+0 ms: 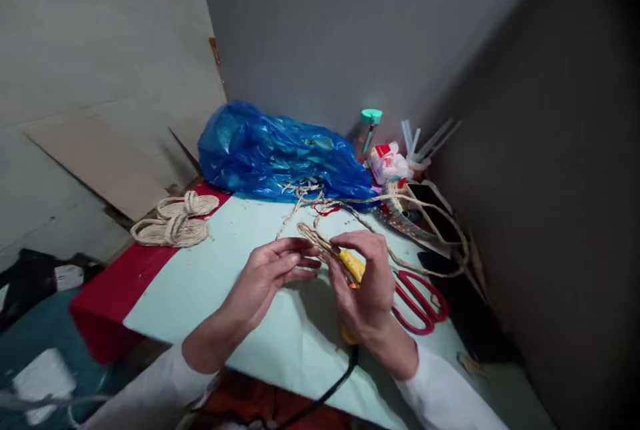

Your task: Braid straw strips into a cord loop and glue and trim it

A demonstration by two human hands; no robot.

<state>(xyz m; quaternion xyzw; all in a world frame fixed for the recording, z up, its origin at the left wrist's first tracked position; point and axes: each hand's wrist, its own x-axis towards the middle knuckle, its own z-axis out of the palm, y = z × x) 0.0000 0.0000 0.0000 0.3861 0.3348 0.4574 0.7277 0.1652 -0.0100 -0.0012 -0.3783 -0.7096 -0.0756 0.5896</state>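
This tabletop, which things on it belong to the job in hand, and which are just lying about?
Likely in use:
- pale twine, looped in the right hand
- yellow tool, at that hand
- red-handled scissors, close by
- twine bundles, similar material

Apparently lying about:
- blue plastic bag
- teal-lidded jar
- red-and-white packet

The rope (314,236) is light brown, the tool (352,265) is yellow, and the cord (336,387) is black. The bag (273,153) is bright blue, the jar lid (371,117) is blue-green, and the scissor handles (443,313) are red. The table top (225,257) is pale green.
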